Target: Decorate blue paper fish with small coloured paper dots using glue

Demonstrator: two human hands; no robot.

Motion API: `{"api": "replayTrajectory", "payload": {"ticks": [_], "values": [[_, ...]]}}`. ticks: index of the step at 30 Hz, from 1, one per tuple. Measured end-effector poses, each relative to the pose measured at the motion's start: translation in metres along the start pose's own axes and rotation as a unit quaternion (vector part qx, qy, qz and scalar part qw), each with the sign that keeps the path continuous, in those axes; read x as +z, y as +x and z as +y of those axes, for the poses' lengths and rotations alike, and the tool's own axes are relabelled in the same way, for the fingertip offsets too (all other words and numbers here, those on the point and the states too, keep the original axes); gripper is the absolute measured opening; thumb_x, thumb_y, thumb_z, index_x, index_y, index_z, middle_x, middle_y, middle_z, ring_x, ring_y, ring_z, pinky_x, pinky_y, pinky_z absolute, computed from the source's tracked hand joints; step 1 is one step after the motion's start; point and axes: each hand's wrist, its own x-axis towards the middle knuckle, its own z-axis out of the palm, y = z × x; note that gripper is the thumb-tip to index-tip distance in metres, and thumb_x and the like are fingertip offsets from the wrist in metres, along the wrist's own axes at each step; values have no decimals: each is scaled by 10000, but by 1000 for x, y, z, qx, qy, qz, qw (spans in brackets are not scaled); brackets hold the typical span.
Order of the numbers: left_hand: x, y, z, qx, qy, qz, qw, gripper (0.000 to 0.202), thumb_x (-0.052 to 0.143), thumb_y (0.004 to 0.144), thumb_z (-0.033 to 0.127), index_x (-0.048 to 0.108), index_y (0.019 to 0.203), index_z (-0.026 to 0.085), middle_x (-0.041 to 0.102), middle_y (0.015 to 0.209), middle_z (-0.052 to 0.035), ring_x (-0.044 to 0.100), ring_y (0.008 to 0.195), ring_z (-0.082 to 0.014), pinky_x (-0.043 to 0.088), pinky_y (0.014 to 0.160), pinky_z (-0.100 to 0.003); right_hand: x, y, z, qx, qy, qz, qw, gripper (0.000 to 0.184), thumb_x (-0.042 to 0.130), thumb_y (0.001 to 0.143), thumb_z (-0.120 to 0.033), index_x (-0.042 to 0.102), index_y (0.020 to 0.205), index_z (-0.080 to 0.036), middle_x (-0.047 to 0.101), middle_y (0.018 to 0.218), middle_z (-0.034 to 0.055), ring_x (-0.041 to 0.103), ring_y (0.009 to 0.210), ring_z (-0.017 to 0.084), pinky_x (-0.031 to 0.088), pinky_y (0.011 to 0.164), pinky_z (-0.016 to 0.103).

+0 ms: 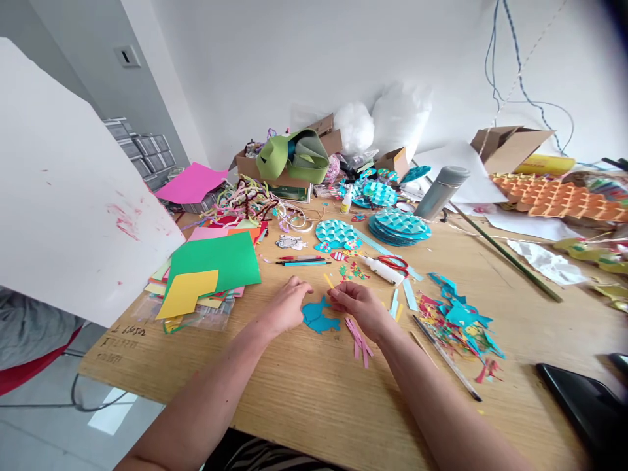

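Observation:
A blue paper cut-out (pixel 318 315) lies on the wooden table (pixel 314 399) between my two hands. My left hand (pixel 287 305) rests at its left edge with the fingers curled and pressed together at the tips. My right hand (pixel 358 306) sits just right of it, fingers pinched on a thin yellow paper strip (pixel 328 280) that sticks up to the left. Several pink paper strips (pixel 359 340) lie under my right wrist.
Green, yellow and pink sheets (pixel 206 271) are stacked at the left. Glue bottle and red scissors (pixel 390 267), pens (pixel 304 261), blue scalloped discs (pixel 398 226), paper scraps (pixel 458 320), a ruler (pixel 446 358), boxes at the back, a dark tablet (pixel 583 405) at right.

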Motion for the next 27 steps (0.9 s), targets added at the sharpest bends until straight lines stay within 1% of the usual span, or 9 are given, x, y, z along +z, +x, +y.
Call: {"api": "replayTrajectory", "payload": {"ticks": [4, 9, 13, 15, 20, 22, 24, 26, 27], "values": [[-4, 0, 4, -5, -2, -13, 1000, 532, 508, 651, -36, 566, 1133, 181, 527, 1142, -78, 564, 1045, -188, 479, 833, -241, 3, -2, -2, -6, -5, -22, 1000, 437, 757, 591, -549, 607, 723, -161, 626, 707, 3, 548, 644, 116, 425, 616, 259], [-8, -1, 7, -17, 9, -22, 1000, 453, 537, 649, -21, 563, 1064, 159, 534, 1126, -91, 544, 1073, -200, 466, 863, -261, 7, -5, -4, -8, -28, -51, 998, 445, 722, 620, -573, 567, 719, -168, 577, 645, -25, 500, 573, 102, 383, 550, 248], [-10, -1, 7, -24, 16, -26, 999, 353, 554, 650, -10, 553, 957, 165, 547, 1072, -82, 543, 1046, -197, 457, 863, -270, 8, -6, -5, -29, -72, -40, 996, 442, 687, 646, -592, 565, 714, -173, 564, 627, -24, 478, 557, 105, 359, 523, 246], [-9, -1, 6, -22, 16, -25, 999, 336, 552, 644, -14, 544, 923, 173, 550, 1051, -72, 546, 1028, -191, 458, 850, -266, 9, -5, -5, -37, -97, -33, 994, 439, 676, 651, -599, 572, 705, -175, 572, 624, -17, 477, 557, 109, 358, 517, 247], [-6, 1, 0, -19, -7, -22, 1000, 324, 551, 625, -9, 539, 885, 184, 550, 1048, -60, 556, 999, -182, 472, 791, -250, 8, -5, -6, -57, -120, -21, 991, 428, 669, 656, -602, 593, 694, -182, 631, 667, 17, 544, 614, 145, 416, 561, 272], [-6, 2, -3, -30, -38, -28, 998, 331, 573, 613, 4, 545, 893, 178, 557, 1055, -64, 570, 966, -184, 479, 765, -255, 7, -5, -6, -68, -119, -15, 990, 423, 671, 663, -599, 600, 703, -183, 665, 716, 42, 588, 673, 171, 453, 614, 295], [-8, 4, -7, -58, -103, -40, 992, 371, 622, 598, 35, 550, 936, 171, 584, 1039, -63, 588, 908, -186, 486, 737, -271, 5, -5, -6, -79, -106, -7, 991, 421, 674, 673, -595, 609, 726, -182, 688, 769, 63, 621, 734, 192, 478, 679, 319], [-12, 7, -11, -92, -211, -44, 972, 411, 653, 592, 57, 548, 975, 162, 616, 1012, -61, 601, 874, -182, 489, 728, -280, 3, -5, -7, -92, -84, 3, 992, 420, 674, 685, -589, 620, 757, -179, 700, 816, 76, 640, 788, 204, 489, 740, 335], [-14, 8, -12, -105, -274, -38, 955, 404, 647, 597, 56, 550, 977, 154, 630, 1006, -65, 606, 874, -179, 490, 731, -280, 1, -5, -7, -101, -70, 12, 992, 417, 674, 692, -585, 624, 769, -178, 702, 831, 78, 645, 807, 206, 491, 763, 339]]}}
